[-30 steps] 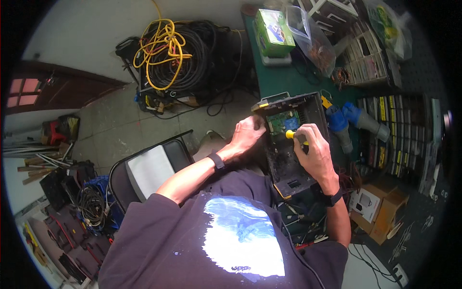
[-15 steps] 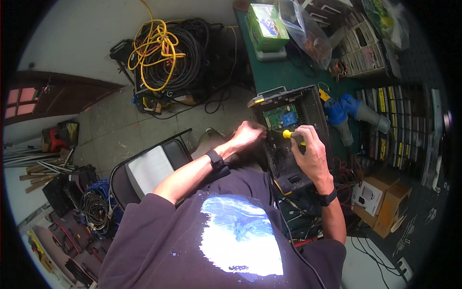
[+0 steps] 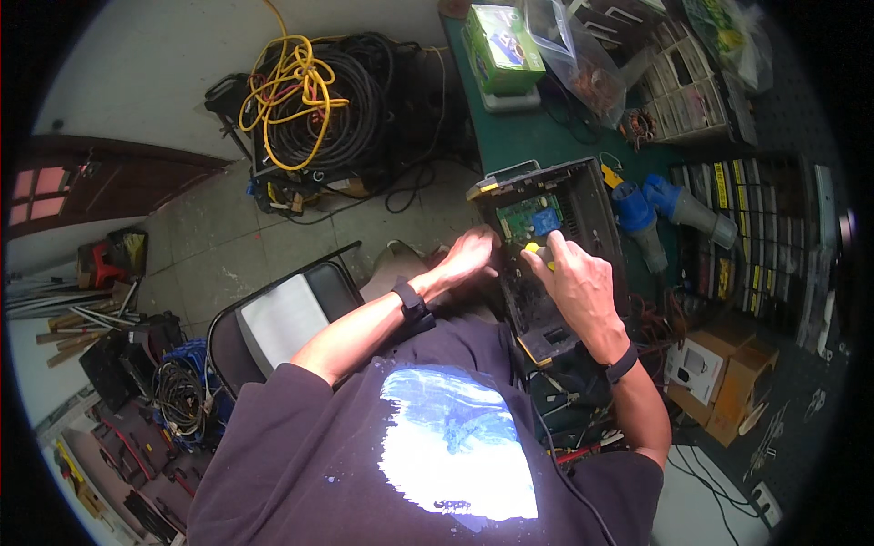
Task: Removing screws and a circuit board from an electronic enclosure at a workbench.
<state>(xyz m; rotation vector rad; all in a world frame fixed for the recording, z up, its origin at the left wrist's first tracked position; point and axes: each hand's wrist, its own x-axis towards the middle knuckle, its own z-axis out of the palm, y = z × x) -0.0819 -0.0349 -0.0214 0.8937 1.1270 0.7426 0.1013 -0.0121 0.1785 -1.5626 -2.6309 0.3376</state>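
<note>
Right hand (image 3: 578, 282), fingers closed, grips a yellow-handled tool (image 3: 532, 247) over the open black casing (image 3: 535, 311), near its circuit board (image 3: 519, 217); left hand (image 3: 467, 255) half-curls at its left — any hold, I cannot tell. Yellow rack labels (image 3: 722, 187) — illegible from here.

Yellow tool (image 3: 533, 247) mostly hidden by the right hand (image 3: 580, 284)
Its tip cannot be made out against the dark case (image 3: 597, 207); shadow obscures the fingertips of the left hand (image 3: 468, 257), and the top edge crops the clear bag (image 3: 590, 84)
</note>
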